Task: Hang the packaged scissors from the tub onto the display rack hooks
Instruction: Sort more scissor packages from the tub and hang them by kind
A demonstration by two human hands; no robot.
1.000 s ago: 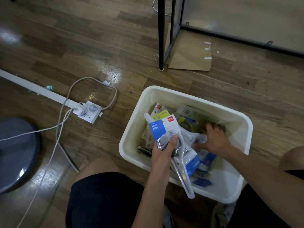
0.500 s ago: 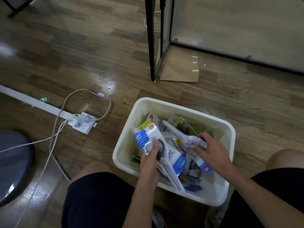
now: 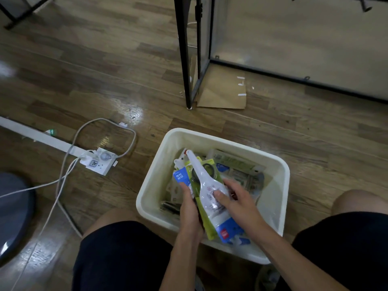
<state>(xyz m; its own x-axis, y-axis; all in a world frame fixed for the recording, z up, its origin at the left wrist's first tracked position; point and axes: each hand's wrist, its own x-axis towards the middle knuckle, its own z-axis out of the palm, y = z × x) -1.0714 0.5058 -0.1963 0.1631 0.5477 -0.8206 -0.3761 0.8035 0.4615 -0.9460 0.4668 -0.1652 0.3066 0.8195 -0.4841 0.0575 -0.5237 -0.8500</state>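
A cream plastic tub (image 3: 279,177) sits on the floor between my knees, with several packaged scissors lying in it. My left hand (image 3: 189,208) grips a small stack of scissor packs (image 3: 205,185) over the tub, blue, green and white ones fanned out. My right hand (image 3: 233,198) holds the top white pack against that stack, thumb on its front. The black frame of the display rack (image 3: 184,53) stands beyond the tub; no hooks are clear in view.
A white power strip (image 3: 98,161) with looping cables lies on the wood floor to the left. A flat piece of cardboard (image 3: 222,95) sits under the rack's foot. A dark round base (image 3: 12,208) shows at the left edge.
My right hand lifted a white pack out of the tub and brought it onto the stack in my left hand. The view tilted up slightly toward the rack.
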